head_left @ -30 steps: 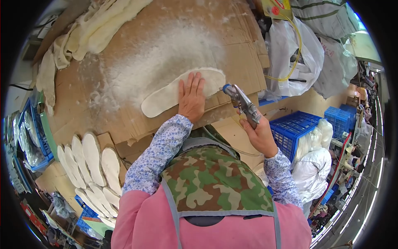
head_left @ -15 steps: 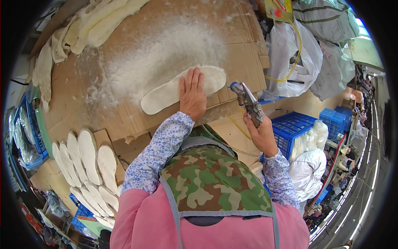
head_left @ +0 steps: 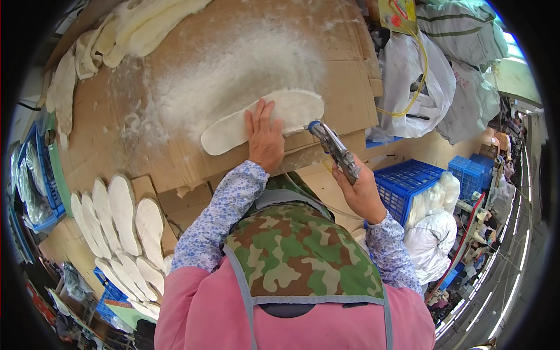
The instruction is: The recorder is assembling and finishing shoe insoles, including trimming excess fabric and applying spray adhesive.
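A white shoe insole [head_left: 300, 106] lies at a slant on the cardboard-covered bench. Spread over its middle, the fingers of my left hand [head_left: 265, 137] rest flat and hold it against the cardboard. My right hand [head_left: 363, 189] is closed around a metal spray gun [head_left: 335, 147] with a blue tip. That tip points toward the insole's near right edge, a short gap away. Part of the gun's grip is hidden in my palm. White fluffy dust [head_left: 233, 70] covers the cardboard beyond the insole.
Several insoles [head_left: 122, 213] are laid out at the lower left. Fleecy pieces [head_left: 149, 29] are heaped at the far left edge. To the right stand a blue crate [head_left: 402, 178] and white plastic bags [head_left: 434, 236]. A yellow hose [head_left: 424, 64] hangs beside the bench's right side.
The spray gun in my right hand has moved left, closer to the insole. My left hand has shifted slightly left along the insole, its fingers a little more bent.
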Action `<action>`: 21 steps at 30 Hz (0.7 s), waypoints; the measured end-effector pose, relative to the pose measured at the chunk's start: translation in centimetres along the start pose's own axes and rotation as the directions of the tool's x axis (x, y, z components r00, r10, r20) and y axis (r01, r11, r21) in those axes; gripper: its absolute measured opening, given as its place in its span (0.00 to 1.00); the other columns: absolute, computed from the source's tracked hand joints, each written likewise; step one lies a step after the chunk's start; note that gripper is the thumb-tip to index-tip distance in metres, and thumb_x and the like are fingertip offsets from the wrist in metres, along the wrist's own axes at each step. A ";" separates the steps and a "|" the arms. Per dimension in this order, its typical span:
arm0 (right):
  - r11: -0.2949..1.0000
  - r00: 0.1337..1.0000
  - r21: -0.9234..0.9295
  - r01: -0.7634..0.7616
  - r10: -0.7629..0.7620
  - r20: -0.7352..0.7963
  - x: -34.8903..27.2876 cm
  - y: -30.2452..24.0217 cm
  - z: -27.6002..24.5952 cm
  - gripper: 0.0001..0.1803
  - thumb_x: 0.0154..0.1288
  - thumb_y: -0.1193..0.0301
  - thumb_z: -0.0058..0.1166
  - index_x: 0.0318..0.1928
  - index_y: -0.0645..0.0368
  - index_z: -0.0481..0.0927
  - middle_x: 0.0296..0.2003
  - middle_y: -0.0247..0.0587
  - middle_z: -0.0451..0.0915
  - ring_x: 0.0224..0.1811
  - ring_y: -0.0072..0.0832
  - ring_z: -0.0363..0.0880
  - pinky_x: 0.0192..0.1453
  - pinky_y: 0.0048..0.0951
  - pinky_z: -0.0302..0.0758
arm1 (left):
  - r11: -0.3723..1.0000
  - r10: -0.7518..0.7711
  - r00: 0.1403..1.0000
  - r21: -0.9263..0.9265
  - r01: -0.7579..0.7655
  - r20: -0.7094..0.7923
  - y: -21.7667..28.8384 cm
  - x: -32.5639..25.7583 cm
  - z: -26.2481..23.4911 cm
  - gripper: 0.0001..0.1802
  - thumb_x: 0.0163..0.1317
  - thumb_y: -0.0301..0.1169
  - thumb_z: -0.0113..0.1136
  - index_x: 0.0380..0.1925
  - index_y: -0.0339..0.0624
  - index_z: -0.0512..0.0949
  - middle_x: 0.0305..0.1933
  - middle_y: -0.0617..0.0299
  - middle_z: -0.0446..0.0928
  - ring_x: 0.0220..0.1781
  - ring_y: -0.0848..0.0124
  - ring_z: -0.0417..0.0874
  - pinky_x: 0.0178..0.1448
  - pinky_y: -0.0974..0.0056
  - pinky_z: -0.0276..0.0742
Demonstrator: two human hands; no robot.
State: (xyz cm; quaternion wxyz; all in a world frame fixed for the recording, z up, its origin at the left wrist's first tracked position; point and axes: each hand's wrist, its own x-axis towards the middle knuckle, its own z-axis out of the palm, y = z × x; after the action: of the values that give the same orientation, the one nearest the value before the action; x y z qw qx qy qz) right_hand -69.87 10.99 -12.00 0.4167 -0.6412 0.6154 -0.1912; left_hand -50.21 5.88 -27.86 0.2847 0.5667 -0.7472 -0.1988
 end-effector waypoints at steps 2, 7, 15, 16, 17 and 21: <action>1.000 1.000 -0.005 0.004 -0.004 0.004 0.0 -0.1 0.2 0.15 0.62 0.80 0.53 0.50 0.63 0.72 0.33 0.45 0.75 0.35 0.38 0.77 0.41 0.31 0.73 | 1.000 0.026 0.999 0.015 -0.025 -0.022 -0.3 -0.4 0.0 0.11 0.56 0.25 0.55 0.41 0.47 0.76 0.66 0.52 0.60 0.74 0.52 0.53 0.74 0.39 0.39; 1.000 1.000 -0.017 -0.003 0.003 -0.005 -0.2 0.0 0.7 0.15 0.62 0.79 0.53 0.50 0.64 0.72 0.32 0.46 0.76 0.35 0.38 0.77 0.41 0.32 0.73 | 0.991 0.122 0.993 0.055 -0.121 -0.008 -0.5 -1.9 -0.9 0.17 0.56 0.24 0.56 0.45 0.55 0.79 0.63 0.54 0.62 0.71 0.52 0.56 0.71 0.33 0.43; 0.999 0.999 -0.005 -0.042 0.042 0.007 -0.4 -0.5 1.3 0.14 0.63 0.78 0.53 0.49 0.63 0.73 0.32 0.48 0.76 0.33 0.38 0.77 0.40 0.32 0.73 | 0.987 0.108 0.988 0.109 -0.120 0.109 -0.6 -4.1 -1.9 0.34 0.52 0.22 0.54 0.62 0.59 0.70 0.73 0.50 0.52 0.75 0.51 0.48 0.70 0.33 0.44; 0.999 0.999 -0.002 -0.042 0.042 0.018 -0.4 -0.6 1.4 0.14 0.63 0.78 0.54 0.49 0.63 0.73 0.32 0.47 0.76 0.33 0.38 0.76 0.40 0.32 0.73 | 0.990 0.108 0.987 0.076 -0.118 0.122 -0.6 -4.2 -1.9 0.35 0.52 0.22 0.54 0.64 0.60 0.68 0.74 0.50 0.49 0.76 0.51 0.46 0.71 0.34 0.44; 0.999 0.999 -0.004 -0.042 0.042 0.019 -0.5 -0.8 1.5 0.14 0.63 0.78 0.54 0.49 0.63 0.73 0.32 0.47 0.76 0.33 0.38 0.76 0.40 0.32 0.73 | 0.990 0.102 0.987 0.085 -0.112 0.124 -0.7 -4.2 -1.9 0.35 0.52 0.22 0.54 0.64 0.60 0.68 0.74 0.50 0.49 0.76 0.51 0.46 0.71 0.34 0.44; 0.999 0.998 -0.028 -0.025 0.026 0.056 -0.5 -1.1 1.8 0.13 0.63 0.77 0.53 0.49 0.63 0.73 0.33 0.48 0.76 0.34 0.39 0.77 0.41 0.32 0.73 | 0.990 0.096 0.983 0.088 -0.111 0.155 -0.9 -4.4 -1.9 0.35 0.53 0.22 0.54 0.64 0.59 0.68 0.76 0.50 0.45 0.77 0.52 0.44 0.72 0.35 0.43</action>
State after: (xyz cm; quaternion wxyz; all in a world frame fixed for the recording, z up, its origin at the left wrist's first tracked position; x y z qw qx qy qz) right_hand -67.84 11.86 -12.08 0.4273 -0.6440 0.6142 -0.1592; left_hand -47.46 9.87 -27.90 0.2099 0.5233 -0.8038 -0.1899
